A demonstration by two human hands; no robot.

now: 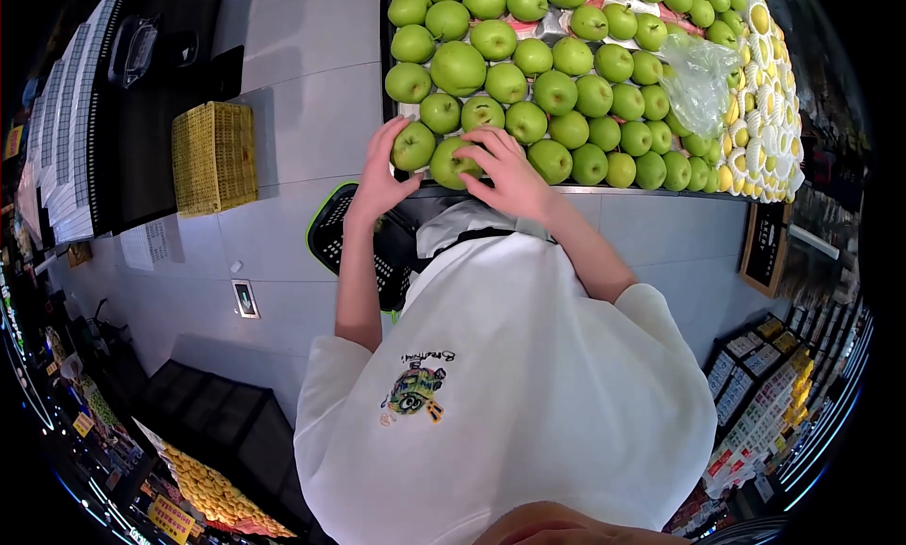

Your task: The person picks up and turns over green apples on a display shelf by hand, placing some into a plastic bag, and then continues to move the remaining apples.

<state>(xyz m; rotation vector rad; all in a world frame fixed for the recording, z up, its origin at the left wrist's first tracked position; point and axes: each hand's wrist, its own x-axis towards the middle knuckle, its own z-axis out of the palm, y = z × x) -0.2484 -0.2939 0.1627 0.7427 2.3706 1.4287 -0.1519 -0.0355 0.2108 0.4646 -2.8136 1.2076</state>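
Note:
Rows of green apples (506, 83) lie on a display stand in front of me. At its near left corner, my left hand (379, 174) curls around the outer side of a green apple (413, 147), fingers on its left and thumb below. My right hand (511, 173) grips another green apple (451, 164) just to the right, its fingers bent over the top and right side. Both apples sit at the front edge of the stand, close together. The undersides of the apples are hidden.
A black shopping basket (328, 226) with a green rim is below my left forearm. A crumpled clear plastic bag (700, 81) lies on the apples at right, beside yellow fruit (761, 101) in foam nets. A yellow crate (214, 158) stands at left.

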